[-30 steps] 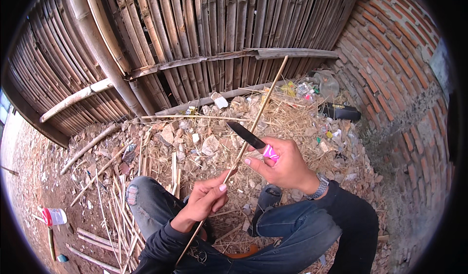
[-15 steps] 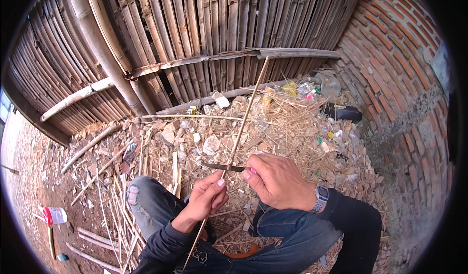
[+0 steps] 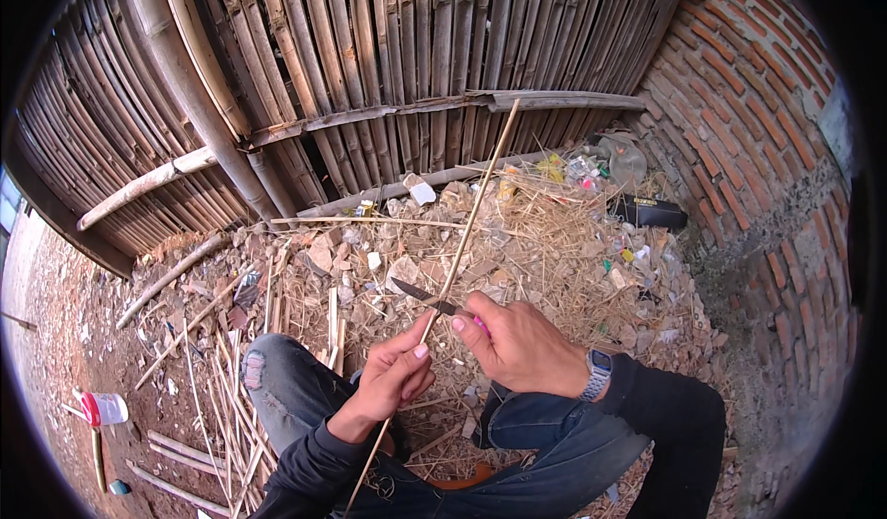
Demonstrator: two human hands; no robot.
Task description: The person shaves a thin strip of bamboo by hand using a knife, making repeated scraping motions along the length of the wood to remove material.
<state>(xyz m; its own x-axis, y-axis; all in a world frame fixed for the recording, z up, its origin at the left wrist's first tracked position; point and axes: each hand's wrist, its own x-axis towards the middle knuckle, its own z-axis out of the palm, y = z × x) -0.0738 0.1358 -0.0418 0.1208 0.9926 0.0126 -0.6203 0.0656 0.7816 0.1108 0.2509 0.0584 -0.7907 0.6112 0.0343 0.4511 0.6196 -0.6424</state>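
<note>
Apparently the shaving of the long bamboo stick point(image 3: 462, 242) is only partly done: the knife point(image 3: 420, 295) lies across it close above the person's fingers, most of its length beyond the blade looks not yet worked, and many split strips point(image 3: 231, 399) lie on the ground by the left knee. The left hand point(image 3: 393, 378) pinches the stick between thumb and fingers, with the lower end running down over the lap, while the right hand point(image 3: 522, 345) is closed around the pink knife handle.

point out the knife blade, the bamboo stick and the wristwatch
knife blade point(image 3: 418, 293), head view, middle of the dark blade
bamboo stick point(image 3: 473, 214), head view, upper shaft above the hands
wristwatch point(image 3: 598, 368), head view, watch face on the right wrist
</note>
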